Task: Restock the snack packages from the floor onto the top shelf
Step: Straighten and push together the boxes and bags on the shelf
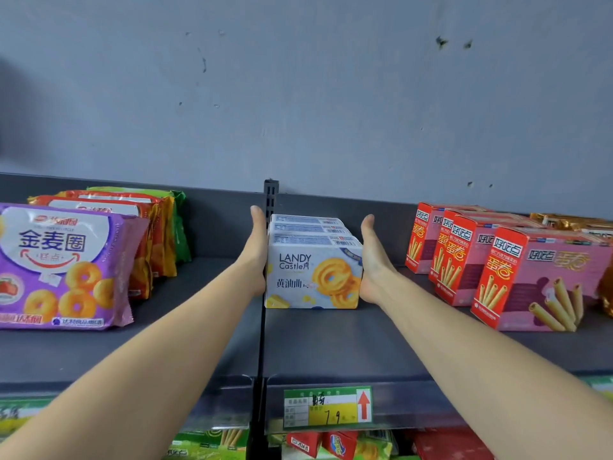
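- The cookie boxes (pixel 311 270) — three in a row, front to back — stand on the top shelf (pixel 331 343). They look like stiff, probably light cardboard, best squeezed on the flat side walls.
- Both arms stretch forward, with the left hand (pixel 257 247) and right hand (pixel 373 257) flanking the row, palms inward.
- Grip — fingers straight, pressing the sides, none curled round.

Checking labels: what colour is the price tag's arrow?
The arrow is red; head view.

three pale blue landy castle cookie boxes (pixel 313 272) stand upright in a row on the dark top shelf (pixel 331 343).
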Demonstrator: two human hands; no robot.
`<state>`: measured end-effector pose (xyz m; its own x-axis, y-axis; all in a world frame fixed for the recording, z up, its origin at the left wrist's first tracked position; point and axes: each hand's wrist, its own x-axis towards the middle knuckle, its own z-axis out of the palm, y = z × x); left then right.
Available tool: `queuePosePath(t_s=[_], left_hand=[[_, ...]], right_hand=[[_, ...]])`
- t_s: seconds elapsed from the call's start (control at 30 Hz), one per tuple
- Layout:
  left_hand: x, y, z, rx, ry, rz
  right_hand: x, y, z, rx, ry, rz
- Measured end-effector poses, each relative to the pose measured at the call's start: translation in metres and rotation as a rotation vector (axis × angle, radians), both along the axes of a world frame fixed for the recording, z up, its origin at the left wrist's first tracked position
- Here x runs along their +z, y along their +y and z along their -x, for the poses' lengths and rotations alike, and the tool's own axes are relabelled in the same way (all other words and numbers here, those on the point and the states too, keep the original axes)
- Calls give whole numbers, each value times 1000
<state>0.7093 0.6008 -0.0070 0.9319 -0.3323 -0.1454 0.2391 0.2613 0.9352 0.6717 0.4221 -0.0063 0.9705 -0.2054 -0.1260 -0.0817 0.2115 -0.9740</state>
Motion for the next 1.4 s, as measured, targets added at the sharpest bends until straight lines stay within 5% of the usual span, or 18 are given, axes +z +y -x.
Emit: queuePosePath(t_s=[0.17,0.77,1.13,1.4], left_hand=[[3,3,-6,10,-4,-8],[9,2,-22,-19,-40,-37],[80,-27,11,411,-674,-517],[102,-128,58,410,-831,-590]], right_hand=[[-2,-5,-3,5,11,-110],[10,-9,-22,85,14,-14],[109,-52,50,-253,-382,497],[133,-170,113,-556,-422,653]])
